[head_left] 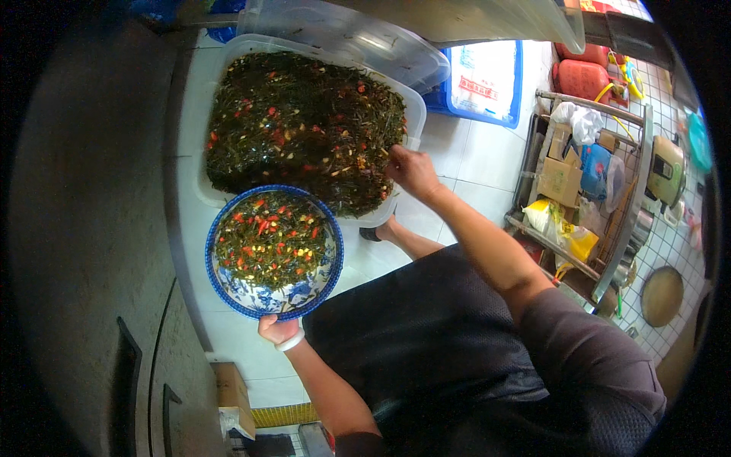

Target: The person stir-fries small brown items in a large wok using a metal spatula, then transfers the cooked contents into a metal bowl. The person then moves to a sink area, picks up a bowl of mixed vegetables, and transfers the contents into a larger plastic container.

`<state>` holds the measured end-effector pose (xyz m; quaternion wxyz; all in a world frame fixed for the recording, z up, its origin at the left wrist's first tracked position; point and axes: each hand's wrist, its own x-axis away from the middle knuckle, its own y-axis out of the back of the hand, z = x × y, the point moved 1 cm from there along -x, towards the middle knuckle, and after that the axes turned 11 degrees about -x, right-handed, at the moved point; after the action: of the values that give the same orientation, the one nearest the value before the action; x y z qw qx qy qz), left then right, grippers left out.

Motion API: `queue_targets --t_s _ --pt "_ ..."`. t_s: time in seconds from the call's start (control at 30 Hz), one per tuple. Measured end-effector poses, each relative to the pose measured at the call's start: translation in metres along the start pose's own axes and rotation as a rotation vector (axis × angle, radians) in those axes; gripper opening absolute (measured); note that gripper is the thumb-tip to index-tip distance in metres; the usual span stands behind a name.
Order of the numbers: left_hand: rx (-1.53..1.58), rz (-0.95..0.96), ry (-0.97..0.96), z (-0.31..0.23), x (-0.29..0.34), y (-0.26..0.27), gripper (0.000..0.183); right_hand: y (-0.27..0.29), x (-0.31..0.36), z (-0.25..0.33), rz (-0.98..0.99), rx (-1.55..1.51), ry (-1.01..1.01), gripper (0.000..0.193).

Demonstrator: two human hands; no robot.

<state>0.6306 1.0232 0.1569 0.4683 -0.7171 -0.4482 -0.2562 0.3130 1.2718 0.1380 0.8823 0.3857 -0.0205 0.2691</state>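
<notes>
My left hand (279, 329) grips the near rim of a blue-and-white patterned bowl (268, 298), with a white band on the wrist. In the bowl lies a heap of dark green shreds (263, 240) mixed with red chilli pieces and pale yellow bits. Just beyond stands a big translucent plastic tub (416, 114), filled with more of the same dark green mix (304, 129). My right hand (412, 174) is closed, held over the tub's right edge. Whatever it may hold is hidden by the fingers, though a thin pale line shows near them.
Another clear plastic container (365, 42) stands behind the tub, beside a blue crate (518, 91) with a white bag. At right is a metal rack (647, 152) of boxes and bags, with red gas cylinders (582, 80) behind. A grey cabinet (91, 228) runs along the left.
</notes>
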Motion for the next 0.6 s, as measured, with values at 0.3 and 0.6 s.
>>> queue_targets --t_s 0.3,0.6 --pt "0.03 0.014 0.04 -0.004 0.0 -0.007 0.07 -0.036 -0.029 0.066 0.445 0.246 0.388 0.021" --pt "0.032 0.038 0.025 -0.004 0.001 -0.015 0.071 -0.056 -0.039 0.056 0.504 0.412 0.292 0.028"
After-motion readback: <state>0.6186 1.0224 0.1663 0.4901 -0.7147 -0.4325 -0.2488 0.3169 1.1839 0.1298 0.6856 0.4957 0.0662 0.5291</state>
